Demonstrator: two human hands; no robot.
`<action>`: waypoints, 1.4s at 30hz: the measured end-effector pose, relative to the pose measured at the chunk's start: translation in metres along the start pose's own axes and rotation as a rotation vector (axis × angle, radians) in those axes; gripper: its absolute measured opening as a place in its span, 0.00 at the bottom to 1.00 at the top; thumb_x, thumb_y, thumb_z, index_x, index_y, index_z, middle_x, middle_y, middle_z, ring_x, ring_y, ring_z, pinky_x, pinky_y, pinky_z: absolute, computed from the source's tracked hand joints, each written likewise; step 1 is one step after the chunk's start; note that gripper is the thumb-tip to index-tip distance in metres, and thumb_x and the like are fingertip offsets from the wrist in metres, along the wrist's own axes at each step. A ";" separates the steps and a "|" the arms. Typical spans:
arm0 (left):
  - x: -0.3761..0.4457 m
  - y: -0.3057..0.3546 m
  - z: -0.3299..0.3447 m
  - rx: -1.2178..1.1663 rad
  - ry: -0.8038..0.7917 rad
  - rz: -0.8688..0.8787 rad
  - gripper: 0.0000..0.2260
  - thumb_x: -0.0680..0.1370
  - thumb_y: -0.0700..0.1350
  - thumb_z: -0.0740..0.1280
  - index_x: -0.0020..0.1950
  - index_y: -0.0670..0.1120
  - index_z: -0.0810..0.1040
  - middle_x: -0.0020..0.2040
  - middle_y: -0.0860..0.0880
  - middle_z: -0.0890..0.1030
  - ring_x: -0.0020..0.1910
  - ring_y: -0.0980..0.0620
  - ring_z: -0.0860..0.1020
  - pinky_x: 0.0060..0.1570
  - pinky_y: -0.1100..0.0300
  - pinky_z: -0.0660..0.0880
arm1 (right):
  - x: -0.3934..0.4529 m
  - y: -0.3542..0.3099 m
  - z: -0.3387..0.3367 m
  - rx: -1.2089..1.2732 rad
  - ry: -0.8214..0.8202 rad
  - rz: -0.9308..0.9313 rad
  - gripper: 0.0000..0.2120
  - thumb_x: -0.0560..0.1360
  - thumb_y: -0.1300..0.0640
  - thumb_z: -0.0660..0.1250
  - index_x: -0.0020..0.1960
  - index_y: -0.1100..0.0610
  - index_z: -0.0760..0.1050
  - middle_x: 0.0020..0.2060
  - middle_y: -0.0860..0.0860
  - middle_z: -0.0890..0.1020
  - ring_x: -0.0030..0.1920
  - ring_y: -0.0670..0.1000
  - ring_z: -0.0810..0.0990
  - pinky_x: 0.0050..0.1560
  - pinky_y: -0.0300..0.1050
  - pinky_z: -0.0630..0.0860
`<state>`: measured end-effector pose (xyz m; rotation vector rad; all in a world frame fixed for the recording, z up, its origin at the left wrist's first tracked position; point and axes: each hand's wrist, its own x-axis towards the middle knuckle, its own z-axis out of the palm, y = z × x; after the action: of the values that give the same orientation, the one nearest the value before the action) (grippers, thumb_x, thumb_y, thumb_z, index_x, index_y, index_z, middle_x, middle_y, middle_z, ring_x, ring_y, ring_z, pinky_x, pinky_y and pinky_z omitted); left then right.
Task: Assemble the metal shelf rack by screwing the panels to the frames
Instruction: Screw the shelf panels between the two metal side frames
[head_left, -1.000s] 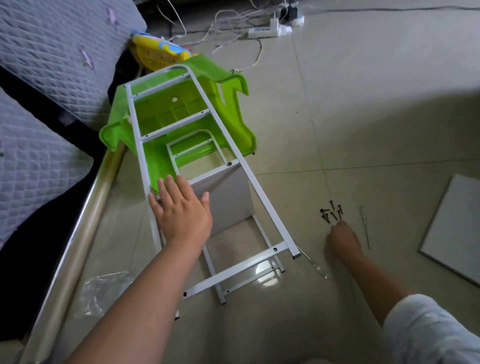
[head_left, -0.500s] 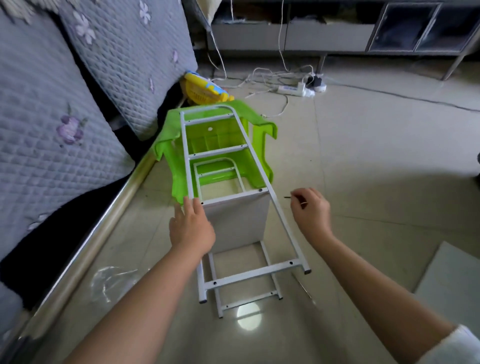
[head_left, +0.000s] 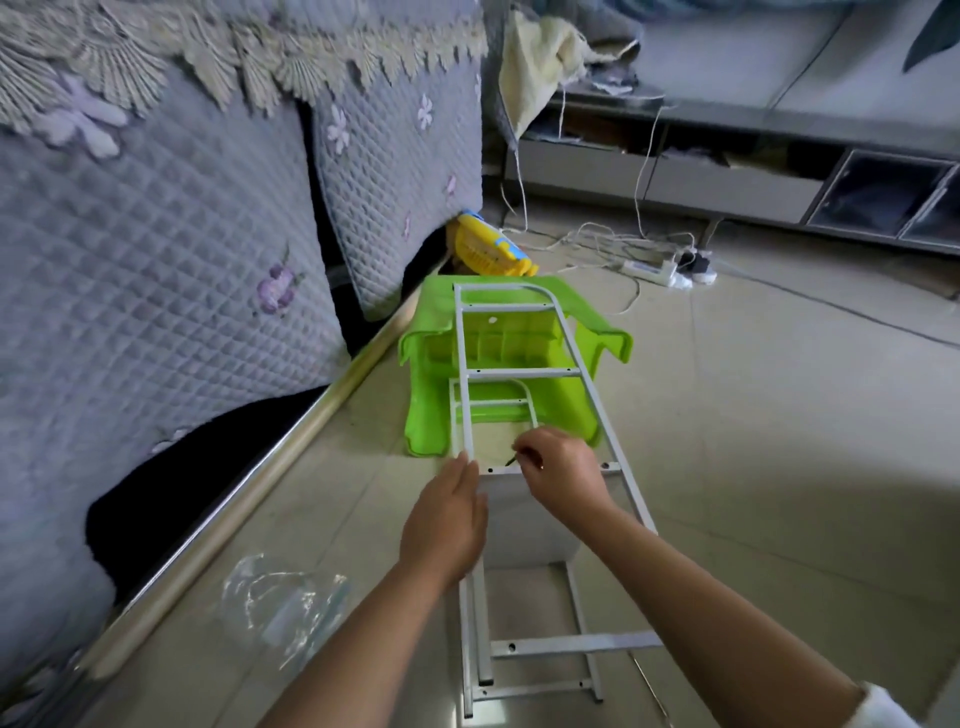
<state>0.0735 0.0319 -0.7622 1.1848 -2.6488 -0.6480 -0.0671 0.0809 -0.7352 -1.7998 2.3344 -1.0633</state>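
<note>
Frame (head_left: 519, 372) white, ladder-like, panel (head_left: 524, 525) attached.

We see two bare forearms reaching in from the near edge, each ending in a bare hand: the left hand (head_left: 448, 525) and the right hand (head_left: 563, 475). Neither wears a glove, ring, watch or bracelet that we can make out. Our left arm is uncovered along its whole visible length, with no sleeve in view. Our right arm is bare from the wrist to near the elbow, where a white sleeve (head_left: 883, 709) begins (only its cuff edge shows, at the near right corner). The fabric looks soft and plain, with no visible print.
</note>
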 end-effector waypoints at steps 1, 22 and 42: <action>0.000 -0.004 0.001 0.011 -0.002 0.025 0.23 0.82 0.49 0.45 0.77 0.45 0.53 0.77 0.48 0.51 0.76 0.53 0.52 0.70 0.65 0.49 | 0.001 0.000 0.005 0.000 0.007 -0.014 0.06 0.65 0.71 0.68 0.40 0.66 0.81 0.36 0.59 0.83 0.38 0.58 0.82 0.39 0.44 0.76; -0.001 -0.012 0.009 -0.492 -0.076 -0.056 0.22 0.83 0.42 0.51 0.76 0.46 0.51 0.76 0.49 0.57 0.74 0.54 0.57 0.66 0.69 0.55 | 0.010 -0.003 0.022 -0.210 -0.195 -0.236 0.10 0.58 0.67 0.65 0.37 0.59 0.80 0.26 0.52 0.79 0.25 0.55 0.78 0.17 0.42 0.71; 0.016 -0.009 -0.010 -0.274 -0.055 0.045 0.29 0.79 0.36 0.56 0.77 0.43 0.45 0.77 0.48 0.45 0.76 0.53 0.46 0.72 0.61 0.46 | -0.035 0.054 -0.055 0.003 0.141 0.322 0.10 0.71 0.66 0.64 0.49 0.67 0.80 0.46 0.62 0.83 0.43 0.60 0.82 0.46 0.38 0.71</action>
<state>0.0724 0.0115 -0.7578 1.0403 -2.5173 -1.0090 -0.1232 0.1440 -0.7342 -1.3218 2.5808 -1.1722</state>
